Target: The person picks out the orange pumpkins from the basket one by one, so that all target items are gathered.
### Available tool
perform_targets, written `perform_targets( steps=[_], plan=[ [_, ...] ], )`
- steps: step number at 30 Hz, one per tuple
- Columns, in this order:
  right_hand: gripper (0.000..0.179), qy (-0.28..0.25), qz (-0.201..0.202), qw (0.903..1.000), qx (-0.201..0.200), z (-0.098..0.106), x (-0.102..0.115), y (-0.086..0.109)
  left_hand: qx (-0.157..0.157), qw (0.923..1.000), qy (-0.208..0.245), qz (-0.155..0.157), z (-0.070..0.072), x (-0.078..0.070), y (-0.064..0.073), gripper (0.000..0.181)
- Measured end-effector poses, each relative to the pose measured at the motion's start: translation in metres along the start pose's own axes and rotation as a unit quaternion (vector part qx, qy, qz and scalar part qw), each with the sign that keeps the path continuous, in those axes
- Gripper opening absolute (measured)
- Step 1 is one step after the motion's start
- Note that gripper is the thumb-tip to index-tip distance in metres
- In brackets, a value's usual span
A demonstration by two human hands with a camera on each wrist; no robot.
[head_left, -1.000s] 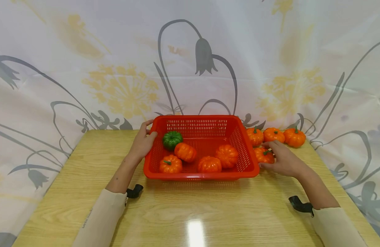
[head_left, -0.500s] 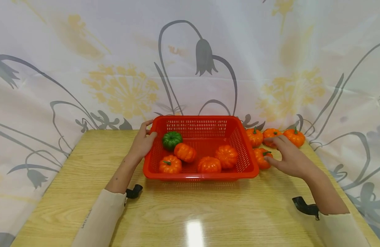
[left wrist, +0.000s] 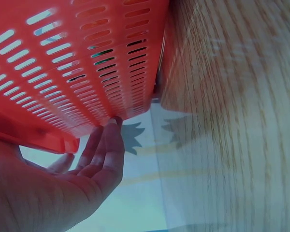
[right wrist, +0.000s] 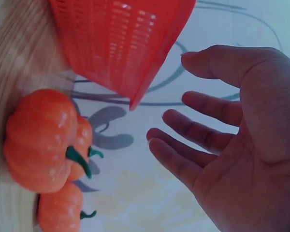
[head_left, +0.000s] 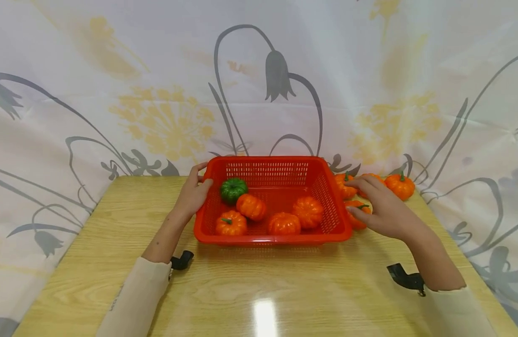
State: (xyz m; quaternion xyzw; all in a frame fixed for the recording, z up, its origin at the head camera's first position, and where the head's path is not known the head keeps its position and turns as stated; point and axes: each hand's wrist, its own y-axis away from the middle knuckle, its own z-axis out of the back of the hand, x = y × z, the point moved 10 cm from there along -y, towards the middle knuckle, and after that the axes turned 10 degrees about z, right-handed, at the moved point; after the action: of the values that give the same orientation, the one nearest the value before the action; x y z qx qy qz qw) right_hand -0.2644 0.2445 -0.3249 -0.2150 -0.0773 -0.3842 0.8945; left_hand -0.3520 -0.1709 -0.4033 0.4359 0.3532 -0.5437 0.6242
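Observation:
My left hand (head_left: pixel 194 194) grips the left rim of a red plastic basket (head_left: pixel 273 239), thumb over the edge, fingers against the outer side wall (left wrist: pixel 87 63). Inside the basket lie a small green pumpkin (head_left: pixel 233 191) and several small orange pumpkins (head_left: pixel 251 207). My right hand (head_left: pixel 383 208) hovers above the pumpkins beside the basket's right wall, holding nothing. Its fingers are spread and slightly bent in the right wrist view. Partly under it in the head view is an orange pumpkin with a green stem (right wrist: pixel 41 140), standing on the table.
More orange pumpkins (head_left: pixel 399 186) stand in a row behind, near the table's back right edge. A patterned cloth (head_left: pixel 157 70) hangs behind the wooden table (head_left: pixel 216 290). Black mounts (head_left: pixel 406 277) are fixed at both wrists.
My right hand has let go of the nearest pumpkin to the right of the basket, lifted, then moved slightly left above the pumpkins. My left hand has stayed on the rim.

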Motion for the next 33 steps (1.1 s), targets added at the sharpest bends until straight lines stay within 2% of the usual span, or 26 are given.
perform_targets(
  steps=[8, 15, 27, 33],
  plan=[
    [0.051, -0.031, -0.012, 0.999, 0.029, -0.011, 0.009, -0.014, 0.002, 1.0, 0.005, 0.002, -0.001, 0.002, -0.002, 0.061],
    [0.053, -0.034, 0.019, 0.9987, 0.034, -0.023, 0.019, -0.03, 0.001, 1.0, 0.005, 0.002, -0.002, 0.001, 0.0, 0.061],
    [0.057, -0.056, 0.011, 0.9936, 0.098, -0.049, 0.026, -0.049, 0.003, 1.0, 0.007, -0.002, -0.002, 0.001, -0.003, 0.061],
    [0.058, -0.041, 0.008, 0.9907, 0.13, -0.061, 0.028, -0.054, 0.001, 1.0, 0.008, -0.003, 0.0, 0.001, -0.002, 0.06]
  ],
)
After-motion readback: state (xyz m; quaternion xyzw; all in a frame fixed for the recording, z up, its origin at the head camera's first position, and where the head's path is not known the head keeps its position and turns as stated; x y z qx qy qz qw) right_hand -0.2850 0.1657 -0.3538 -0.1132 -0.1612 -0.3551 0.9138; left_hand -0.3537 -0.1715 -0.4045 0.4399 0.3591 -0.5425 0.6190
